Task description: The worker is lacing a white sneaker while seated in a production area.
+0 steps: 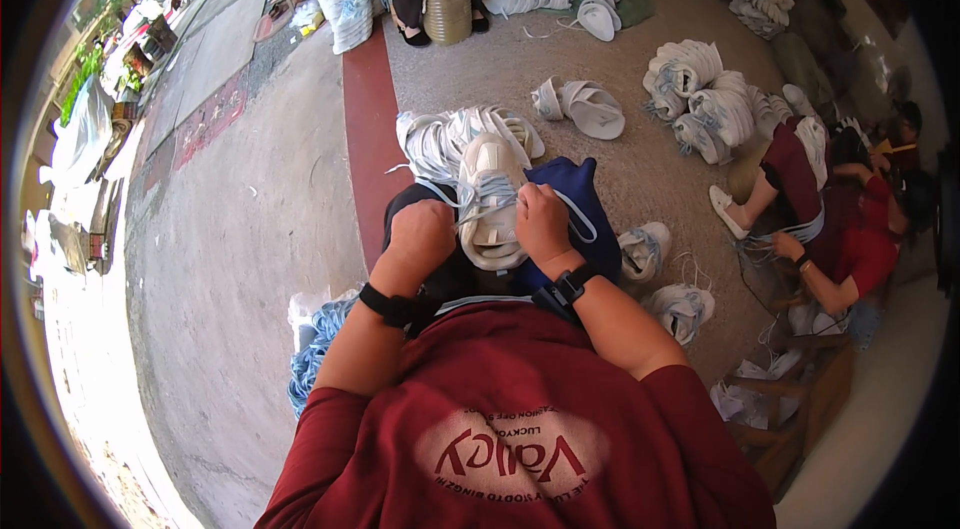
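Observation:
A white sneaker [492,234] lies on my lap, its toe pointing away from me and pale blue lacing across its tongue. On its left side my left hand [422,237] is closed in a fist round a pale blue shoelace [437,191]. My right hand [545,224] is closed at the sneaker's right edge, gripping the lace, and a loop of it [583,217] curves out beyond the knuckles. Just past the sneaker is a pile of white shoe uppers [435,144]. Dark blue cloth [575,187] covers my right knee.
Two laced shoes [642,251] sit on the floor by my right leg. A bundle of blue laces [318,349] hangs at my left. White shoe stacks [705,94] stand farther right. A person in red [865,239] works at the right; another sits at the far side.

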Demonstrator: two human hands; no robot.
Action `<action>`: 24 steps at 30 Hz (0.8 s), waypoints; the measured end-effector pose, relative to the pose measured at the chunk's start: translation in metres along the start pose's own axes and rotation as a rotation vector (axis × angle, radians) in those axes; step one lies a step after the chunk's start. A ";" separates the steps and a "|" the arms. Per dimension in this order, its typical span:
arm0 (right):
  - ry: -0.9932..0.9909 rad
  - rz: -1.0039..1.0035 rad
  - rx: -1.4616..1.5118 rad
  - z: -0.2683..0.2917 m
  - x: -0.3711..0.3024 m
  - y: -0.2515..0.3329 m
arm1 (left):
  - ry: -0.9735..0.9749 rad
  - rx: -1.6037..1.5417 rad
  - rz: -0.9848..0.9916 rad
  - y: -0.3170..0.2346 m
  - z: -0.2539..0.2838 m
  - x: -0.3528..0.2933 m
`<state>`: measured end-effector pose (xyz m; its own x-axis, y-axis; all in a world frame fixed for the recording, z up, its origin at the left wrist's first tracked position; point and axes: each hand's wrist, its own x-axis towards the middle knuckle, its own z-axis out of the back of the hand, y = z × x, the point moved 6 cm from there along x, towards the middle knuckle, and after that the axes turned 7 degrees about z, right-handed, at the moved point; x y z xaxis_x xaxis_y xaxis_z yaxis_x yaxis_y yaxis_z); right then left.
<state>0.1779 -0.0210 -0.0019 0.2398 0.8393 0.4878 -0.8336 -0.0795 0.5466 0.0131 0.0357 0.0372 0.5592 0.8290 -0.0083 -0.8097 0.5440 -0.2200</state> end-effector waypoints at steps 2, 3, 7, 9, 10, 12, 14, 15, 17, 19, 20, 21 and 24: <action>-0.011 0.200 0.024 0.006 0.006 0.028 | 0.067 -0.436 0.058 0.030 -0.014 -0.001; 0.008 0.220 0.027 0.003 0.009 0.037 | 0.135 -0.862 0.089 0.040 -0.024 -0.002; 0.185 0.416 0.069 -0.023 0.010 0.053 | 0.259 -1.591 0.399 0.053 -0.042 0.001; 0.245 0.322 0.027 -0.030 0.011 0.041 | 0.215 -1.602 0.391 0.058 -0.048 0.006; 0.260 0.331 0.025 -0.031 0.011 0.040 | 0.225 -1.585 0.388 0.055 -0.051 0.008; 0.231 0.341 0.109 -0.029 0.011 0.040 | 0.254 -1.575 0.369 0.046 -0.057 0.010; 0.248 0.336 0.120 -0.029 0.011 0.045 | 0.235 -1.567 0.372 0.042 -0.065 0.016; 0.253 0.322 0.133 -0.029 0.011 0.046 | 0.223 -1.548 0.370 0.041 -0.069 0.020; 0.245 0.297 0.148 -0.029 0.011 0.041 | 0.189 -1.524 0.358 0.037 -0.073 0.028; 0.235 0.270 0.167 -0.029 0.011 0.038 | 0.099 -1.434 0.350 0.038 -0.074 0.034; 0.244 0.259 0.156 -0.029 0.012 0.038 | 0.084 -1.417 0.347 0.039 -0.076 0.036; 0.253 0.249 0.145 -0.029 0.012 0.037 | 0.079 -1.420 0.351 0.039 -0.079 0.037; 0.272 0.233 0.132 -0.029 0.011 0.038 | 0.068 -1.283 0.363 0.037 -0.080 0.037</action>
<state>0.1346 0.0007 0.0043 -0.1040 0.9014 0.4204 -0.7746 -0.3386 0.5342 0.0178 0.0760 -0.0494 0.3875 0.8711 -0.3016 -0.1955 -0.2420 -0.9504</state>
